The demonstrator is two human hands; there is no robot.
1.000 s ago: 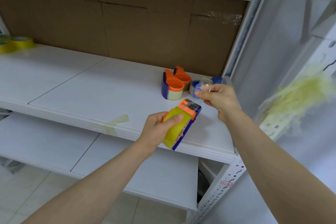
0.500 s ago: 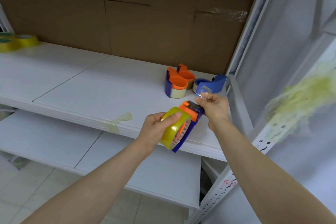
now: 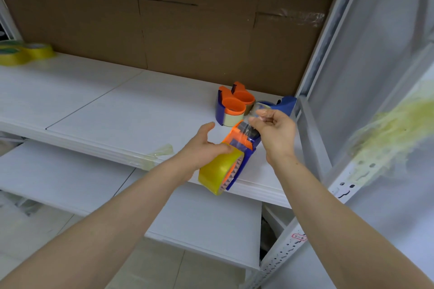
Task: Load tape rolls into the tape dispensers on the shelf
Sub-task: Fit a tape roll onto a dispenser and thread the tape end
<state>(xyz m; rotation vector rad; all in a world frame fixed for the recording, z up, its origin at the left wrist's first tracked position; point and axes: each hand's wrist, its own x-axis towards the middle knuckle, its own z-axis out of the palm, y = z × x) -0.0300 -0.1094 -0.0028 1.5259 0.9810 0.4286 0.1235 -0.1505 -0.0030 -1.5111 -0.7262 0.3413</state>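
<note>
- Left hand [image 3: 202, 149] grips the yellow tape roll [image 3: 217, 171] in an orange-and-blue dispenser [image 3: 245, 148], over the near edge of the shelf [image 3: 141, 112].
- Right hand [image 3: 276, 132] pinches what looks like the clear tape end [image 3: 259, 110].

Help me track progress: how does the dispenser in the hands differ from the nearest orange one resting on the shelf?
The held dispenser carries a bright yellow roll; the shelf dispenser has a pale beige one. The left hand holds the held dispenser tilted; the shelf dispenser rests on the shelf, untouched. The right hand pinches clear tape drawn from the held dispenser; the shelf dispenser shows no loose tape. Both are orange and blue.
</note>
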